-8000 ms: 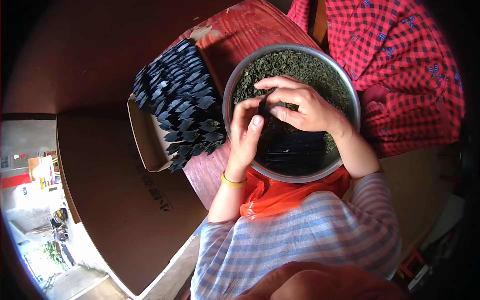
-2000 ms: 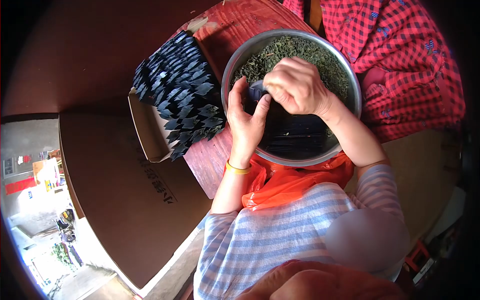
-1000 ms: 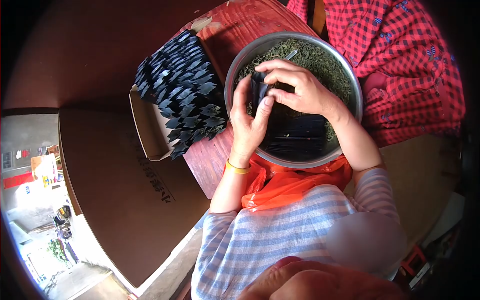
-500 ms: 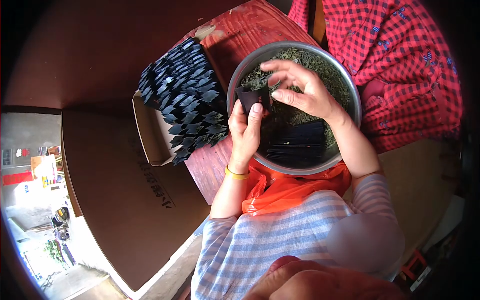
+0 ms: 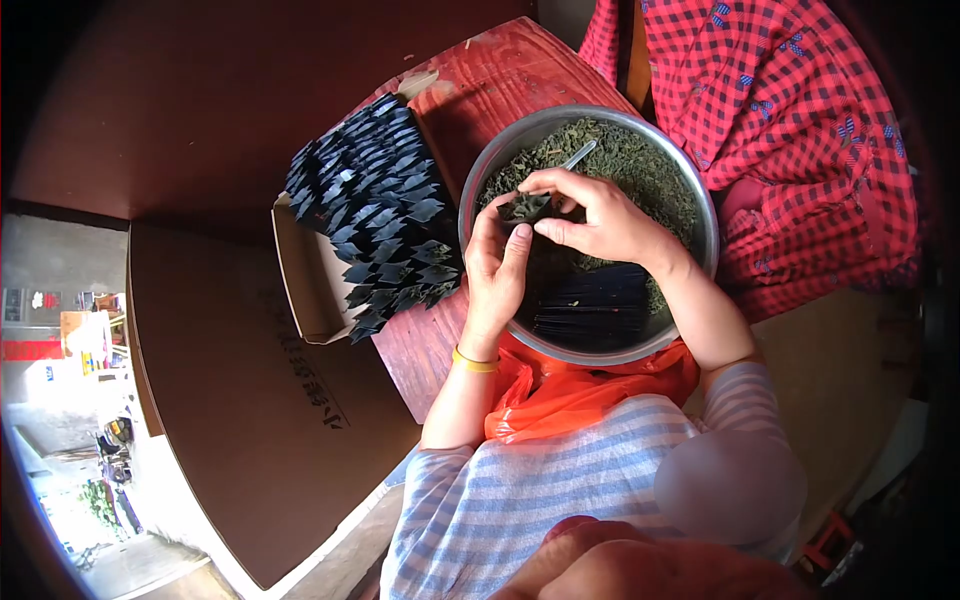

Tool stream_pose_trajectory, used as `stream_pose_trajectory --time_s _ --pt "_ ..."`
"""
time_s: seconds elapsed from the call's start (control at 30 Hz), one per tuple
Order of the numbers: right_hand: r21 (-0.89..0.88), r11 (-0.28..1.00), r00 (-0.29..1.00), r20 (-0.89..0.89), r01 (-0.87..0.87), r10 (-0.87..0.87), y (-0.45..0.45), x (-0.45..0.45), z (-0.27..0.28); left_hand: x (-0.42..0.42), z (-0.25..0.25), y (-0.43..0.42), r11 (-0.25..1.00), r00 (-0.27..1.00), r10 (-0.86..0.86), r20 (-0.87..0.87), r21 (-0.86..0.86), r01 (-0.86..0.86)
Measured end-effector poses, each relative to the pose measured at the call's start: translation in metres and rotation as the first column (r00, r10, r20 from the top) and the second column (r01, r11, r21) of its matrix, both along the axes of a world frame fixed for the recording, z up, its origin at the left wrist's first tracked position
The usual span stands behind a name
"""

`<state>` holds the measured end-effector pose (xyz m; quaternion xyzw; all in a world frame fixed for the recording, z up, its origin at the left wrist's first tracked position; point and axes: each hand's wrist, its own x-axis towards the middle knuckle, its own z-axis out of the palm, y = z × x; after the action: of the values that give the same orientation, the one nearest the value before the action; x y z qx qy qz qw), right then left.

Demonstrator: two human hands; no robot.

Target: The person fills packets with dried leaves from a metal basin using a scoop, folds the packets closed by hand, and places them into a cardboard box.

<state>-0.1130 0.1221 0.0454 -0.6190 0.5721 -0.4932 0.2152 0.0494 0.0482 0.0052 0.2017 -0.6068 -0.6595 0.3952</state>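
Over the basin, a small black packet [image 5: 527, 210] with dried green leaves at its mouth is held between my two hands. My left hand [image 5: 493, 268] grips it from below and the left, thumb in front. The thumb and fingertips of my right hand [image 5: 608, 218] pinch its upper right edge. Beneath lies a metal basin [image 5: 712, 225] of crumbled dried leaves [image 5: 645, 165]. A pale, slim handle [image 5: 580, 154], perhaps of a spoon, pokes out of the leaves. A stack of flat black packets [image 5: 592, 305] rests in the near part of the basin.
Left of the basin, a cardboard box [image 5: 300, 275] holds rows of filled black packets [image 5: 385, 210] with pointed tops. Both stand on a red wooden table [image 5: 490, 75]. An orange plastic bag [image 5: 560, 395] is under the basin's near edge. Red checked cloth [image 5: 800, 150] hangs at right.
My right hand has come down from above the packet's open mouth and now grasps its edge. The packet's top has been drawn in. A pale handle has come into view in the leaves.
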Motion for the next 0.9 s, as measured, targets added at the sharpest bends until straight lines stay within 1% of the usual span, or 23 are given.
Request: stream_pose_trajectory --time_s 0.07,0.1,0.13,0.17,0.23,0.27,0.33,0.37,0.4,0.43,0.5,0.53,0.6,0.63,0.67,0.7,0.73,0.77,0.83,0.9 --pt "0.060 0.998 0.996 -0.083 -0.008 0.013 -0.001 0.000 -0.007 -0.001 -0.004 -0.001 1.000 1.000 0.002 -0.011 -0.016 -0.002" --pt "0.091 0.996 0.992 -0.125 -0.010 0.021 -0.001 0.000 -0.007 0.000 -0.006 -0.001 1.000 1.000 0.003 -0.011 0.016 -0.003" --pt "0.089 0.996 0.992 -0.128 -0.007 0.019 -0.001 -0.001 -0.005 0.000 -0.006 -0.001 0.999 1.000 0.005 -0.012 0.048 -0.004" --pt "0.132 0.991 0.995 -0.097 -0.011 0.024 0.001 -0.001 -0.002 0.001 -0.007 -0.001 0.997 1.000 0.010 -0.014 0.081 -0.008" --pt "0.216 0.976 0.999 -0.033 -0.027 0.035 0.002 0.002 0.005 0.001 -0.008 -0.001 0.998 1.000 0.022 -0.012 0.058 -0.022" --pt "0.215 0.976 0.999 -0.036 -0.032 0.040 0.002 0.003 0.005 0.002 -0.008 -0.001 0.999 0.999 0.032 -0.004 0.036 -0.032" --pt "0.128 0.992 1.000 0.031 0.001 -0.005 0.002 0.005 0.005 0.003 -0.009 -0.002 0.999 0.999 0.044 0.002 0.012 -0.044" --pt "0.085 0.996 0.997 0.065 0.022 -0.027 0.002 0.005 0.005 0.004 -0.011 -0.003 0.998 0.999 0.045 0.000 0.037 -0.045" --pt "0.084 0.996 0.998 0.062 0.020 -0.026 0.002 0.005 0.006 0.004 -0.013 -0.003 0.997 0.999 0.048 -0.003 0.062 -0.047" --pt "0.022 0.999 0.998 -0.051 0.034 -0.033 0.003 0.003 0.006 0.004 -0.015 -0.003 0.995 0.999 0.051 -0.007 0.088 -0.051" --pt "-0.105 0.994 0.960 -0.272 0.033 -0.061 0.002 0.001 0.008 0.004 -0.016 -0.003 0.997 0.999 0.045 0.010 0.064 -0.045" --pt "-0.105 0.994 0.960 -0.276 0.026 -0.054 0.003 0.000 0.010 0.004 -0.017 -0.003 0.998 0.999 0.033 0.034 0.042 -0.035" --pt "0.016 0.998 0.912 -0.407 0.065 -0.053 0.011 0.000 0.018 0.005 -0.016 -0.002 0.999 0.998 0.024 0.061 0.025 -0.026" --pt "0.075 0.993 0.883 -0.468 0.092 -0.046 0.013 0.001 0.020 0.006 -0.012 -0.001 1.000 0.994 -0.020 0.107 -0.020 0.022" --pt "0.078 0.993 0.884 -0.466 0.090 -0.044 0.015 0.003 0.019 0.006 -0.008 -0.001 0.995 0.986 -0.062 0.154 -0.064 0.073" --pt "0.049 0.995 0.844 -0.534 0.088 -0.049 0.016 0.006 0.017 0.006 -0.005 0.000 0.987 0.974 -0.102 0.203 -0.105 0.125" --pt "0.020 0.996 0.799 -0.599 0.085 -0.056 0.017 0.008 0.016 0.005 -0.003 0.001 0.987 0.974 -0.102 0.205 -0.104 0.125" --pt "-0.009 0.997 0.748 -0.660 0.079 -0.066 0.017 0.010 0.014 0.005 -0.002 0.002 0.979 0.965 -0.087 0.246 -0.160 0.129" --pt "0.020 0.996 0.735 -0.676 0.088 -0.052 0.017 0.010 0.012 0.003 -0.001 0.003 0.952 0.945 -0.053 0.324 -0.270 0.146" --pt "0.072 0.992 0.705 -0.709 0.106 -0.024 0.018 0.011 0.010 0.003 -0.002 0.003 0.943 0.941 -0.058 0.334 -0.290 0.161"
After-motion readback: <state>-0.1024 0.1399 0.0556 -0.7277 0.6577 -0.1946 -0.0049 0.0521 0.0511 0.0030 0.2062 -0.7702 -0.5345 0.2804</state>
